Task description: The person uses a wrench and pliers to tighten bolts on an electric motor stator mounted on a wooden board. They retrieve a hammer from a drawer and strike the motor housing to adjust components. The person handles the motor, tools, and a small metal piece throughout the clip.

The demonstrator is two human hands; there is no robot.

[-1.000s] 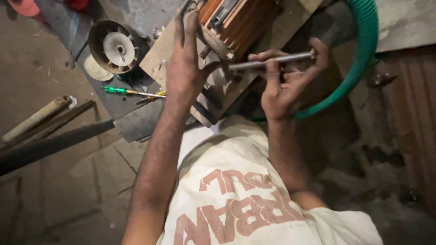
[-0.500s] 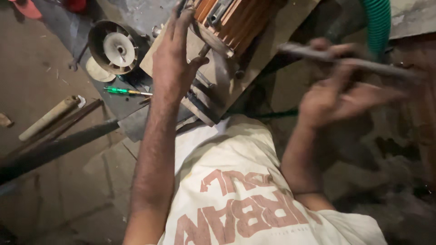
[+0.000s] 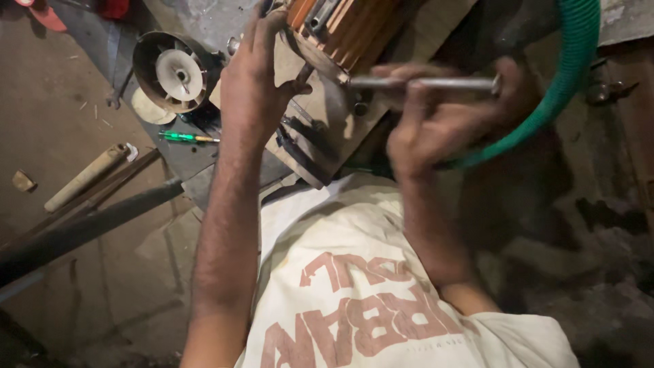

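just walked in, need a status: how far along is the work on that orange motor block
Done: the fan cover already lies apart on the floor, a green screwdriver beside it. In hand: the left hand steadies the orange motor block while the right hand holds a metal rod with its tip at the block. Left: the block remains on the board, unfinished.

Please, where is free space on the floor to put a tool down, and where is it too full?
Bare floor lies at lower left, between the dark pipe and the left hand's forearm. A smaller patch lies left of the fan cover, above the wooden handle. Crowded: around the motor, metal rod, right hand and green hose.
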